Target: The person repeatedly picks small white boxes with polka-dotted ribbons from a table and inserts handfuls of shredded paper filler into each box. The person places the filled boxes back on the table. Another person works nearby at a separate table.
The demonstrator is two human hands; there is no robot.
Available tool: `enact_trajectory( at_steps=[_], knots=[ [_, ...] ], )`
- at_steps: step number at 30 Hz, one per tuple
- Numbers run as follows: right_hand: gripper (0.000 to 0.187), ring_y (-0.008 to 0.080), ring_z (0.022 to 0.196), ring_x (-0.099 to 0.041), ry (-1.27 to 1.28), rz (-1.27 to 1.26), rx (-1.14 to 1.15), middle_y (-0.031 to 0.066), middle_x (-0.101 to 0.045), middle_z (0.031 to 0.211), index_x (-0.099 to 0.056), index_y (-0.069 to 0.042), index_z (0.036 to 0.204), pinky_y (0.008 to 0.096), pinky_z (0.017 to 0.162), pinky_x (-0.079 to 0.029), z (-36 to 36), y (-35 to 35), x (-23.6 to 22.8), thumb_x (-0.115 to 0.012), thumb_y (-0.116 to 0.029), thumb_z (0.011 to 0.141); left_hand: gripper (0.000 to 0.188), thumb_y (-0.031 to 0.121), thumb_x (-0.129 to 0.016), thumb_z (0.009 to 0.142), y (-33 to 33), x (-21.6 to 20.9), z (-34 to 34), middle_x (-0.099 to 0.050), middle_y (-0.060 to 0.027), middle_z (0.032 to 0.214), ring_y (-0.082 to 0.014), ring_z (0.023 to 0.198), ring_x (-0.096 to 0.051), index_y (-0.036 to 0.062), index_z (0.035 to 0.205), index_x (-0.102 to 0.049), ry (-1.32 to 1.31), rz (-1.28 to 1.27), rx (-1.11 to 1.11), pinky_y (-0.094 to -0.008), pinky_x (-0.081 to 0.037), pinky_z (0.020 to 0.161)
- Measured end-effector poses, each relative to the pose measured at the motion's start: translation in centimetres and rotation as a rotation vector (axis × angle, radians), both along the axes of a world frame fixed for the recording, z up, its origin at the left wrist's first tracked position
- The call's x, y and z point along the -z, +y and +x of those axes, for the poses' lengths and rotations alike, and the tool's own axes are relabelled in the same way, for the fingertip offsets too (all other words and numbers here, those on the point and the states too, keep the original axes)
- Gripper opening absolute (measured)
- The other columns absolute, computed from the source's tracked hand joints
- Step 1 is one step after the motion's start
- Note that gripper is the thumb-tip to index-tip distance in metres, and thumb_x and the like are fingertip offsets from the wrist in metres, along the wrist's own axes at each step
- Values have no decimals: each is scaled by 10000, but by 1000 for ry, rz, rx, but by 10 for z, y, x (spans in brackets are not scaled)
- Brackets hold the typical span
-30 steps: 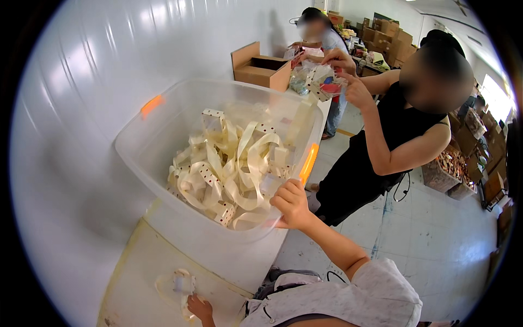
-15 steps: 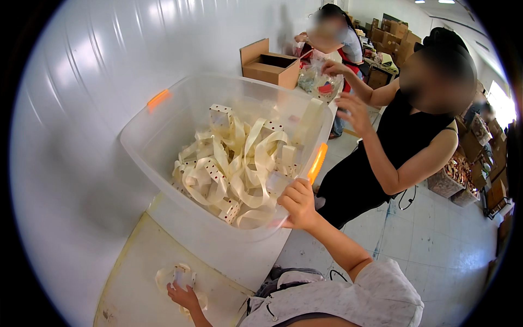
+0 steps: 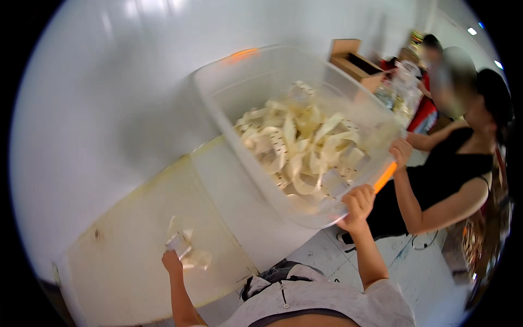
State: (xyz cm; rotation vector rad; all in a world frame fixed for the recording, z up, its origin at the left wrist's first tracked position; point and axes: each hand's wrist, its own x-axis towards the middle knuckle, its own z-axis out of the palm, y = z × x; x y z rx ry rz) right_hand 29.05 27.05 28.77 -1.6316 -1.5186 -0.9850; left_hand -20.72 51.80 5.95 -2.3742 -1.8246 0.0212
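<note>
My left hand (image 3: 172, 261) is closed on the edge of a small pale box (image 3: 180, 244), low over the table. Cream ribbon (image 3: 197, 259) spreads out around that box. With its fingers curled over the rim, my right hand (image 3: 357, 205) grips a large clear plastic bin (image 3: 239, 158) at its near right corner. Inside the bin lies a tangled heap of cream ribbons (image 3: 297, 163) with several small dotted white boxes (image 3: 278, 146) among them. Just beyond my right hand, a co-worker's hand (image 3: 401, 152) is on the same rim by an orange handle (image 3: 385, 177).
A pale mat (image 3: 125, 245) covers the table beside the white wall (image 3: 125, 82). An open cardboard box (image 3: 357, 64) and clear plastic bags (image 3: 403, 87) stand behind the bin. A co-worker in black (image 3: 447, 180) stands close on the right, with another person (image 3: 430, 54) farther back.
My view has swung left, so the bin appears farther right. The co-worker's raised hands have come down to the bin, one onto its rim. Both my hands keep their holds.
</note>
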Motion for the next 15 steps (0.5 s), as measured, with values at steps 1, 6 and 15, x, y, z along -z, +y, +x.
enact_trajectory(
  at_steps=[1,6,15],
  knots=[
    [451,264,620,-440,21,-36,-8,90,-444,620,-443,-44,620,363,631,-332,-3,4,3,-566,-473,678,105,40,-539,707,-1,9,-18,-563,-153,823,-307,737,-569,29,794,-596,43,-60,-28,-379,-468,596],
    [294,375,972,-470,-131,55,-26,169,-497,1047,-478,-44,996,489,804,-369,-49,-1,50,-509,-283,827,413,178,-487,788,-50,21,-4,-391,-189,1231,-334,1160,-322,41,1175,-442,-276,253,-122,-504,-241,928],
    [216,349,996,-467,31,-385,-531,171,-453,1070,-535,-76,925,458,794,-431,-149,60,85,-544,-235,779,467,81,-524,709,-206,25,28,-266,-212,1288,-383,1120,-349,71,1165,-426,-613,-142,-533,-460,-316,904]
  ],
)
